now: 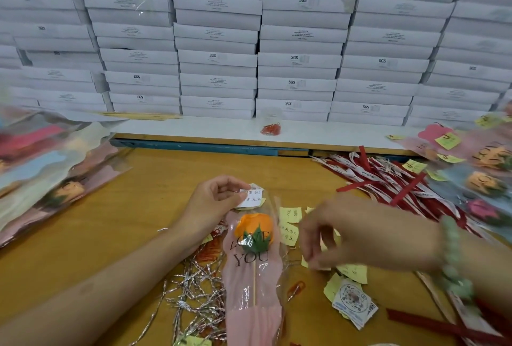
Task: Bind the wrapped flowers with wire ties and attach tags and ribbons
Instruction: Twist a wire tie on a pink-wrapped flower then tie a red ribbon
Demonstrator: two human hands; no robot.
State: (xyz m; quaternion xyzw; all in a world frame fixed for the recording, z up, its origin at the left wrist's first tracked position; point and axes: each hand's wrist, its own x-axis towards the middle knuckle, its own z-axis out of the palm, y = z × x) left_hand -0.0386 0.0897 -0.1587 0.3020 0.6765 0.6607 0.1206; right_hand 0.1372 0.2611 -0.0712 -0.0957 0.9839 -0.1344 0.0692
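One flower (253, 230), orange, in a pink sleeve printed LOVE YOU, lies mid-table (144, 179), stem toward the near edge, its bottom cut off by the frame. Two hands.

Left hand (213, 201) pinches one white handwritten tag (253, 196) between thumb and fingers at the sleeve's far end. Right hand (346, 234) is just right of the flower, fingers curled down over yellow notes (290, 215). It is blurred, cannot tell if it pinches one. One green bracelet (454, 257) on that wrist.

Notes: at least six, overlapping, some under the hand. One small stack of printed cards (354, 301), near right. Ties (199, 290): silver tangle left of the stem, too many to count. Ribbons (388, 182): red and white heap, far right, uncountable.

One clear cup (271, 115) on the far ledge (194, 126) holds red clips (271, 130). One loose clip (297, 287) right of the stem.

Two heaps of wrapped flowers, left pile (41, 165) and right pile (484, 176), both blurred and cut off. Boxes (219, 57) in about six columns behind, tops cut off.
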